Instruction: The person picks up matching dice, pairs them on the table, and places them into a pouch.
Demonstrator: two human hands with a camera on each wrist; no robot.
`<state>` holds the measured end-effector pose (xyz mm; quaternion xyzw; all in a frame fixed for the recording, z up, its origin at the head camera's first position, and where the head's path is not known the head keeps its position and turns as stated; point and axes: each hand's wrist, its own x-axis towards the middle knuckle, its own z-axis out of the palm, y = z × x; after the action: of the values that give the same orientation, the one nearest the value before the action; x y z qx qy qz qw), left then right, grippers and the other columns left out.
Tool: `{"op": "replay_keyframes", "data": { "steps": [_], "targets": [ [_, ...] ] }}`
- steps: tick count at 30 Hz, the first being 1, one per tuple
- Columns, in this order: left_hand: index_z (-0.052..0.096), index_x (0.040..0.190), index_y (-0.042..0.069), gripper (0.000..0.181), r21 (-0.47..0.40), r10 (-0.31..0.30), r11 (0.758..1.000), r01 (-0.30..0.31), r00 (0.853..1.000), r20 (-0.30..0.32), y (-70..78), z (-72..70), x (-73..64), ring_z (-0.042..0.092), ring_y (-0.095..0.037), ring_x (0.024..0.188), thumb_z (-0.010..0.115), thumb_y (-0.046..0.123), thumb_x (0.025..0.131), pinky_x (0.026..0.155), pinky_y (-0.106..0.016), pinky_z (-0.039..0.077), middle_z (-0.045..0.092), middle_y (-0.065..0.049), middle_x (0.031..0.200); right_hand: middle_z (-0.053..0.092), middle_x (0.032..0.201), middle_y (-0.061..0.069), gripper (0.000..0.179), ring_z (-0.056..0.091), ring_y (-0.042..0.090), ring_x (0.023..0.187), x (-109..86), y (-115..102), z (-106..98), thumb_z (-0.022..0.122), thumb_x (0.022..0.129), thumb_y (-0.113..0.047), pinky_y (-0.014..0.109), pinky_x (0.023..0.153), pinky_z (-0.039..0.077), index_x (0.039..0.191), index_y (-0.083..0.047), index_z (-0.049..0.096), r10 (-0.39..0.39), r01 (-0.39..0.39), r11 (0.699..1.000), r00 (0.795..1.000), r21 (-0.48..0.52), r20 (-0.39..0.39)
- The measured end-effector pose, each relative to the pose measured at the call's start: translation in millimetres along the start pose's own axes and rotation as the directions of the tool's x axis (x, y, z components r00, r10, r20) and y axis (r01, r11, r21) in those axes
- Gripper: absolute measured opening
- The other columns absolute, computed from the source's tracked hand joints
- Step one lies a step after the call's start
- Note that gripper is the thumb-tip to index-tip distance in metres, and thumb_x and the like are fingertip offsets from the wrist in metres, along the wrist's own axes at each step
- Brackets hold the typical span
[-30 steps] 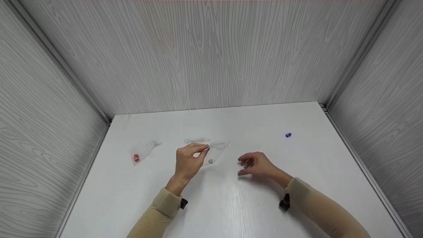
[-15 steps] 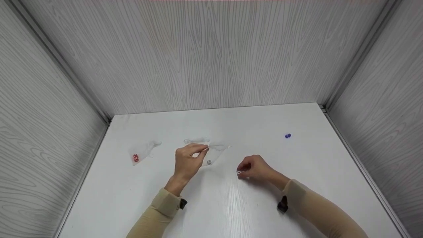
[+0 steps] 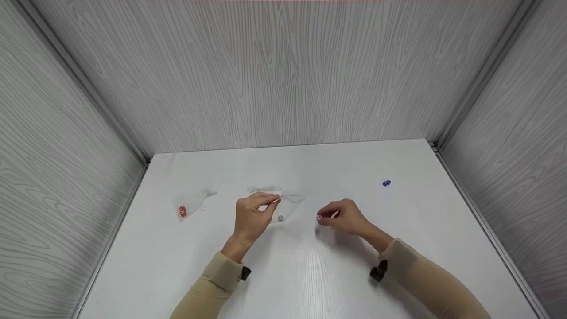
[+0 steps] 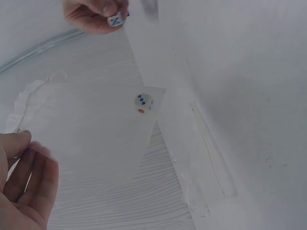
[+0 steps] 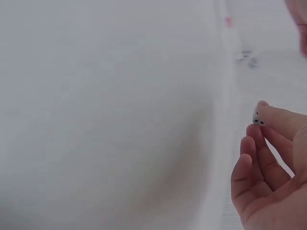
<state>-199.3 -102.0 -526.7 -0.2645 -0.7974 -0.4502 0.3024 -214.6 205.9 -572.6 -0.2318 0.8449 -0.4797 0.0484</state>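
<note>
My left hand (image 3: 254, 215) pinches the top edge of a clear plastic bag (image 4: 86, 124) between thumb and forefinger. One white die (image 4: 143, 103) with blue and red pips sits in a lower corner of that bag. To the right of the bag, my right hand (image 3: 347, 218) holds a second white die (image 5: 258, 117) between thumb and fingertips, a little above the table. In the left wrist view this held die shows blue pips toward the bag. A gap separates the right hand from the bag.
On the left of the white table (image 3: 283, 283) lies another clear bag (image 3: 194, 201) with red dice (image 3: 182, 211) in it. A flat clear bag (image 3: 261, 188) lies behind my left hand. Blue dice (image 3: 386, 182) rest at the back right. Grey wood-grain walls (image 3: 283, 75) enclose the table.
My right hand closed its thumb and fingers on the white die and lifted it off the table. The left hand and its bag stayed nearly still.
</note>
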Motion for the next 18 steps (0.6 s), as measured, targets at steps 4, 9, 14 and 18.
{"op": "replay_keyframes", "data": {
  "steps": [4, 9, 14, 18],
  "targets": [
    [0.085, 0.099, 0.005, 0.009, -0.007, -0.003, 1.000, 0.003, 1.000, 0.005, 0.3, 1.5, 0.0, 0.078, -0.012, 0.083, 0.082, 0.001, 0.091, 0.073, -0.025, 0.063, 0.082, -0.003, 0.094, 0.080, 0.097, 0.004, 0.016, 0.072, 0.022, 0.087, 9.4, -23.5, -13.4, 0.085, 0.092, -0.013, 0.027, 0.072, 0.058, 0.107, -0.007, 0.083, -0.078, 0.084, 0.994, 0.994, 0.075, -0.083],
    [0.085, 0.098, 0.003, 0.008, -0.015, 0.014, 1.000, -0.014, 1.000, -0.003, 0.9, 2.8, 2.0, 0.078, -0.013, 0.083, 0.082, 0.001, 0.091, 0.073, -0.024, 0.063, 0.082, -0.004, 0.094, 0.080, 0.098, 0.004, 0.017, 0.072, 0.021, 0.091, 21.7, -53.7, -27.5, 0.086, 0.092, -0.014, 0.028, 0.075, 0.058, 0.107, -0.009, 0.084, -0.149, 0.165, 0.980, 0.979, 0.109, -0.137],
    [0.085, 0.099, 0.005, 0.007, -0.006, 0.001, 1.000, -0.001, 1.000, 0.004, 1.5, 4.4, 1.3, 0.078, -0.013, 0.083, 0.082, 0.003, 0.092, 0.073, -0.025, 0.063, 0.082, -0.003, 0.094, 0.079, 0.098, 0.007, 0.017, 0.070, 0.020, 0.090, 32.2, -72.4, -27.4, 0.086, 0.089, -0.008, 0.029, 0.074, 0.057, 0.106, -0.010, 0.084, -0.190, 0.205, 0.975, 0.969, 0.088, -0.161],
    [0.085, 0.100, 0.007, 0.009, 0.001, -0.015, 1.000, 0.015, 1.000, 0.015, 1.4, 6.4, 0.4, 0.077, -0.011, 0.082, 0.082, 0.003, 0.092, 0.072, -0.026, 0.064, 0.081, -0.001, 0.094, 0.079, 0.097, 0.013, 0.017, 0.069, 0.023, 0.087, 38.1, -81.4, -20.8, 0.086, 0.088, -0.004, 0.031, 0.069, 0.055, 0.105, -0.003, 0.083, -0.221, 0.229, 0.973, 0.964, 0.041, -0.149]
  ]
}}
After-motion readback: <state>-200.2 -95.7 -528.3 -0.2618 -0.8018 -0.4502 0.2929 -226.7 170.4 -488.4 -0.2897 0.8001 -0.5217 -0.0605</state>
